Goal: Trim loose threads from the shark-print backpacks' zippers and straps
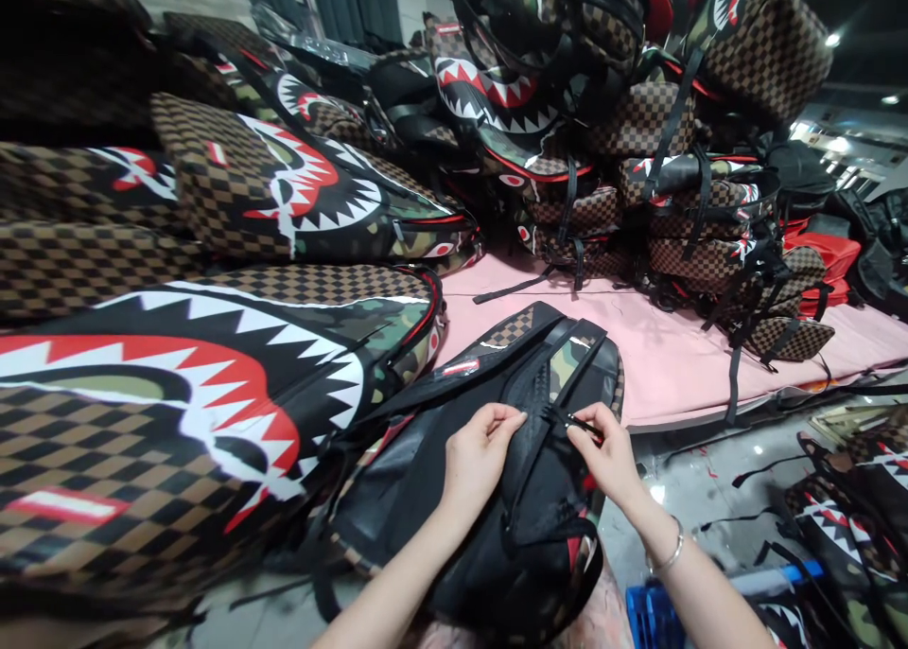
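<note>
A black backpack (426, 498) lies with its strap side up, over the edge of the pink-covered table. It has checkered and camouflage panels at its top. My left hand (479, 455) is closed in a pinch on a black shoulder strap (533, 394) of this backpack. Just to the right, my right hand (602, 446) is closed around a slim black tool (583, 426), its tip close to the strap. Whether it is a pair of thread snips I cannot make out. A bracelet (669, 547) circles my right wrist.
Large shark-mouth backpacks (177, 384) are stacked at the left. More backpacks (699, 204) stand in piles at the back of the pink table (667, 375). On the floor at the right are more bags (837, 526) and a blue crate (649, 616).
</note>
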Demonstrator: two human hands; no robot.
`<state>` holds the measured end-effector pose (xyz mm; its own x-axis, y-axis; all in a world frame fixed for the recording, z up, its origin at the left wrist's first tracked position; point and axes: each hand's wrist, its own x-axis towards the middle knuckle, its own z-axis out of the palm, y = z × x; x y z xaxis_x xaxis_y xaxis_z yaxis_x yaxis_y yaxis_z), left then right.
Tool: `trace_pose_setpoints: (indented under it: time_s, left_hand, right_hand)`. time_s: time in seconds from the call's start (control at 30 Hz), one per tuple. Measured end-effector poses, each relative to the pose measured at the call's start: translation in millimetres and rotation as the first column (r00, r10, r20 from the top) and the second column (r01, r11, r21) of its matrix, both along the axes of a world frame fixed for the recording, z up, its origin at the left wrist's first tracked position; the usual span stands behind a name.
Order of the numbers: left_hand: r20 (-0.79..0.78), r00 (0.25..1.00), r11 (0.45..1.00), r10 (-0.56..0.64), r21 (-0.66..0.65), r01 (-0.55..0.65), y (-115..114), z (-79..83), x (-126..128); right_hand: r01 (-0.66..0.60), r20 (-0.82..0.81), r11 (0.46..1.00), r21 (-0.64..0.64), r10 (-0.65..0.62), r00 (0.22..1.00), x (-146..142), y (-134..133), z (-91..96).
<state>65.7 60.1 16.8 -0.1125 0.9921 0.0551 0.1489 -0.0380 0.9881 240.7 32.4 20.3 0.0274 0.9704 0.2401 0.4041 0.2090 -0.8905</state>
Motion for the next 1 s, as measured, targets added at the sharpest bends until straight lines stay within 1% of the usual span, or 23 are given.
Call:
trace_pose_setpoints:
  time_s: [0.07, 0.13, 0.17, 0.27, 0.33, 0.37, 0.4, 0.43, 0.5, 0.53, 0.57, 0.6, 0.63, 0.7, 0.77, 0.83, 0.9, 0.93, 1.0]
  left_hand:
    - [-0.040, 0.999, 1.000, 0.014, 0.024, -0.013, -2, -0.4, 1]
    - [-0.024, 1.000, 0.999, 0.010, 0.040, -0.009, -6, -0.5, 2]
    - [-0.012, 1.000, 0.999, 0.003, 0.047, -0.002, -7, -0.4, 3]
    - [-0.031, 0.999, 0.997, -0.020, 0.075, 0.022, -10, 1.0, 5]
    - [-0.049, 0.999, 0.996, -0.017, 0.081, 0.021, -10, 3.0, 6]
    - [-0.023, 1.000, 0.998, -0.008, 0.068, 0.010, -10, 4.5, 6]
    - [0.040, 0.999, 0.999, -0.001, 0.034, 0.000, -10, 6.1, 5]
    - [0.136, 0.991, 1.000, -0.001, -0.021, 0.004, -10, 7.8, 4]
    - [0.359, 0.933, 0.987, -0.011, -0.144, 0.068, -10, 10.8, 1]
    - [0.439, 0.898, 0.974, -0.025, -0.190, 0.120, -11, 11.7, 0]
    - [0.472, 0.880, 0.962, -0.046, -0.217, 0.166, -11, 12.0, -1]
    - [0.454, 0.888, 0.954, -0.073, -0.228, 0.195, -12, 11.6, -2]
    - [0.387, 0.916, 0.954, -0.102, -0.223, 0.201, -14, 10.7, -1]
    - [0.168, 0.975, 0.968, -0.147, -0.180, 0.177, -17, 8.1, 2]
    - [-0.024, 0.989, 0.981, -0.144, -0.137, 0.140, -19, 7.2, 6]
    - [-0.112, 0.985, 0.984, -0.132, -0.137, 0.116, -19, 10.2, 7]
    - [-0.183, 0.976, 0.981, -0.116, -0.175, 0.084, -18, 16.8, 4]
    - [-0.239, 0.965, 0.979, -0.107, -0.194, 0.061, -17, 20.4, 2]
    - [-0.353, 0.931, 0.976, -0.096, -0.218, 0.018, -15, 26.3, -4]
  right_hand:
    - [-0.031, 0.240, 0.998, 0.054, 0.017, 0.971, 0, -3, 7.8]
    - [-0.078, 0.448, 0.989, 0.123, 0.015, 0.894, -1, -5, 15.5]
    - [-0.100, 0.520, 0.983, 0.152, 0.007, 0.854, -3, -5, 19.1]
    - [-0.138, 0.650, 0.971, 0.193, -0.022, 0.760, -8, -3, 28.0]
    - [-0.143, 0.678, 0.970, 0.196, -0.028, 0.735, -11, -1, 32.0]
    - [-0.144, 0.661, 0.971, 0.190, -0.018, 0.750, -11, -1, 32.7]
    - [-0.140, 0.615, 0.975, 0.173, 0.004, 0.788, -9, 0, 32.1]
    - [-0.125, 0.533, 0.981, 0.151, 0.026, 0.846, -7, 0, 29.9]
    - [-0.048, 0.265, 0.994, 0.094, 0.021, 0.964, 1, -3, 19.8]
    - [0.001, 0.106, 0.999, 0.050, -0.006, 0.994, 6, -5, 12.1]
    - [0.040, -0.044, 0.999, -0.008, -0.040, 0.998, 10, -9, 3.1]
    - [0.058, -0.173, 0.996, -0.073, -0.070, 0.982, 14, -14, -6.6]
    - [0.053, -0.272, 0.989, -0.136, -0.088, 0.958, 17, -20, -16.2]
    - [-0.017, -0.386, 0.970, -0.244, -0.081, 0.919, 18, -33, -32.7]
    - [-0.098, -0.411, 0.942, -0.320, -0.044, 0.910, 14, -46, -43.2]
    - [-0.184, -0.392, 0.907, -0.379, 0.023, 0.920, 7, -55, -47.6]
    - [-0.251, -0.378, 0.869, -0.426, 0.082, 0.922, -1, -60, -47.8]
    - [-0.261, -0.375, 0.861, -0.436, 0.090, 0.923, -4, -61, -47.1]
    - [-0.238, -0.379, 0.859, -0.454, 0.055, 0.924, -8, -61, -45.3]
